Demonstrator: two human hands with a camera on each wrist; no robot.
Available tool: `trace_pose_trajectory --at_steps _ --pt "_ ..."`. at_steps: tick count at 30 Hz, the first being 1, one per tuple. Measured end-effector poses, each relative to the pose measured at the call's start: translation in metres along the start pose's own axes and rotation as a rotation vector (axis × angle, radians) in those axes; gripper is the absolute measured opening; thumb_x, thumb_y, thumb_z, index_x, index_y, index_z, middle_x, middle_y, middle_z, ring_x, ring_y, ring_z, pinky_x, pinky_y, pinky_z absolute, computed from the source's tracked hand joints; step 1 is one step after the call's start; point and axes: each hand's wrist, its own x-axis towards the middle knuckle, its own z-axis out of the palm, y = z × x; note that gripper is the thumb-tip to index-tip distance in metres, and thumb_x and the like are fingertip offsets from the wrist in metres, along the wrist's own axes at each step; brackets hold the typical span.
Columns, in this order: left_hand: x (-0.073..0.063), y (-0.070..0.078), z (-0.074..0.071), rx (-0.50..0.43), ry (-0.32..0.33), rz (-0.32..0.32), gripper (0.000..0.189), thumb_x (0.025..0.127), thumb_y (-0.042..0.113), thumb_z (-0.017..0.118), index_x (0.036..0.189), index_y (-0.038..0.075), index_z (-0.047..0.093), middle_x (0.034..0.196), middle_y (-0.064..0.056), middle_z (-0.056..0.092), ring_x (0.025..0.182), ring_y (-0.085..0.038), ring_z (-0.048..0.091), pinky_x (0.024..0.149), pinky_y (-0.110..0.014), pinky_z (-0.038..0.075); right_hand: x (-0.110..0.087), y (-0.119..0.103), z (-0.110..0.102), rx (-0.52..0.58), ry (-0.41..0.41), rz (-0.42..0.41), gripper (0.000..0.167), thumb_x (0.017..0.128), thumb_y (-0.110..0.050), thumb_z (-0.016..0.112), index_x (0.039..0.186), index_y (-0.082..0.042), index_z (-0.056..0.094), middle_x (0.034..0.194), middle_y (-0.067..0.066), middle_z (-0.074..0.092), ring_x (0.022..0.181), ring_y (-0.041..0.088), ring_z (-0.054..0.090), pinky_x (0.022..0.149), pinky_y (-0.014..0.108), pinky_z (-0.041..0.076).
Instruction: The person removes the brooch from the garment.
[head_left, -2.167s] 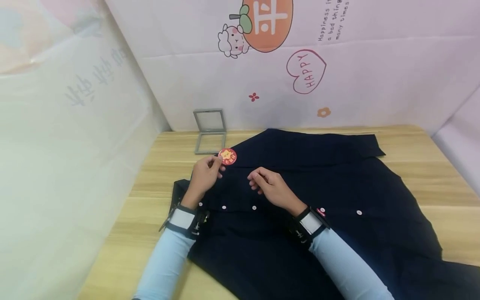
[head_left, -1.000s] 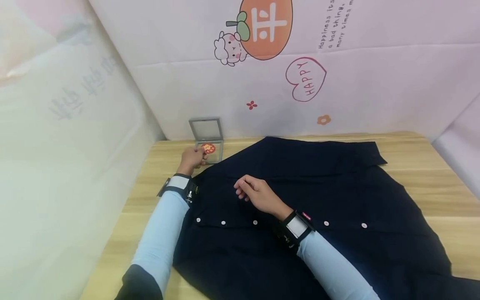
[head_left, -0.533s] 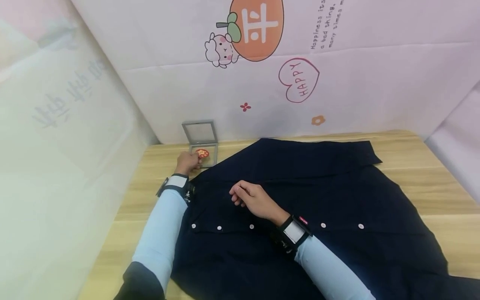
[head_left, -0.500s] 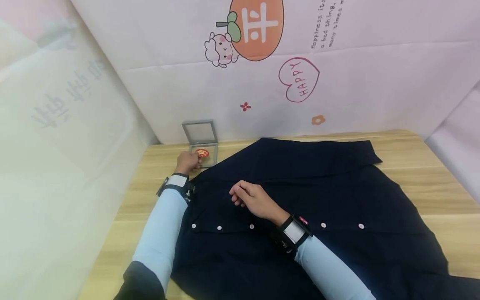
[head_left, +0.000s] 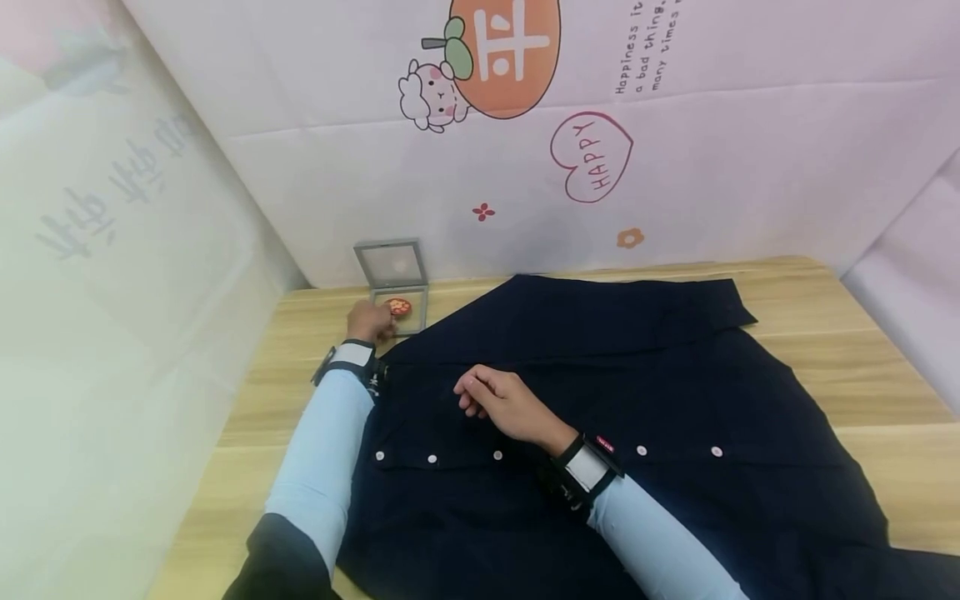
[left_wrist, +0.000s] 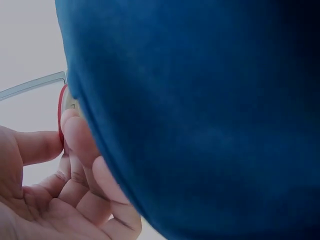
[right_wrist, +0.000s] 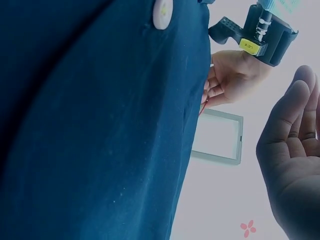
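Note:
My left hand (head_left: pixel 370 321) pinches a round red badge (head_left: pixel 400 307) with a yellow design, between thumb and fingers. The badge is over the lower half of a grey-framed clear display case (head_left: pixel 423 315); whether it touches the case I cannot tell. The case stands open, its lid (head_left: pixel 390 263) raised against the backdrop. In the left wrist view the badge (left_wrist: pixel 62 112) appears edge-on at the fingertips. My right hand (head_left: pixel 501 400), fingers loosely curled and holding nothing, is over a dark navy shirt (head_left: pixel 592 325) with white buttons. The right wrist view shows that bare palm (right_wrist: pixel 300 165).
The shirt is spread over most of the wooden table (head_left: pixel 870 358), its left edge close to the case. Printed white cloth (head_left: pixel 735 167) rises behind the table, and another pale cloth wall (head_left: pixel 127 333) stands on the left.
My left hand has carried the badge left and away from me, from over the shirt's edge to the case. In the last half second both hands barely move; the badge looks slightly more tilted.

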Motion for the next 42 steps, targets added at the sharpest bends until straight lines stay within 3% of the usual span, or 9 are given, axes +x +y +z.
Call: trace_pose_trajectory --at_steps 11,18,32,35,42 --pt "-0.010 0.001 -0.004 0.068 -0.006 -0.010 0.032 0.095 0.017 0.050 0.083 -0.001 0.074 0.044 0.007 0.054 0.037 -0.006 0.050 0.042 -0.018 0.040 -0.006 -0.006 0.002 0.014 -0.011 0.000 0.035 0.108 -0.023 0.038 0.110 0.003 0.060 0.096 0.013 0.065 0.083 0.017 0.064 0.080 0.041 0.056" --pt "-0.013 0.002 -0.005 0.070 -0.009 -0.016 0.022 0.091 0.012 0.054 0.090 -0.005 0.068 0.044 0.003 0.052 0.037 -0.007 0.050 0.041 -0.018 0.041 -0.009 -0.009 0.000 0.003 -0.010 -0.009 0.035 0.108 -0.023 0.037 0.110 0.003 0.061 0.096 0.013 0.065 0.082 0.015 0.063 0.079 0.036 0.056" --pt "-0.022 0.001 -0.014 0.146 -0.001 0.027 0.029 0.093 0.017 0.053 0.088 -0.004 0.072 0.044 0.005 0.053 0.041 -0.008 0.053 0.043 -0.018 0.039 -0.015 -0.014 -0.002 -0.023 -0.011 -0.034 0.035 0.108 -0.023 0.037 0.110 0.002 0.061 0.095 0.011 0.065 0.081 0.011 0.063 0.078 0.034 0.057" --pt "-0.024 0.000 -0.015 0.124 0.005 0.037 0.031 0.095 0.019 0.052 0.089 -0.004 0.072 0.045 0.007 0.054 0.042 -0.007 0.054 0.044 -0.018 0.042 -0.016 -0.015 -0.003 -0.025 -0.008 -0.036 0.035 0.108 -0.023 0.037 0.109 0.003 0.061 0.095 0.011 0.065 0.081 0.012 0.063 0.078 0.034 0.057" --pt "-0.034 -0.004 -0.014 -0.015 -0.067 0.032 0.031 0.096 0.021 0.049 0.086 0.000 0.070 0.055 0.006 0.059 0.051 -0.008 0.056 0.049 -0.022 0.046 -0.023 -0.012 -0.004 -0.022 0.011 -0.030 0.034 0.107 -0.022 0.038 0.108 0.003 0.061 0.095 0.013 0.066 0.082 0.017 0.064 0.076 0.030 0.057"
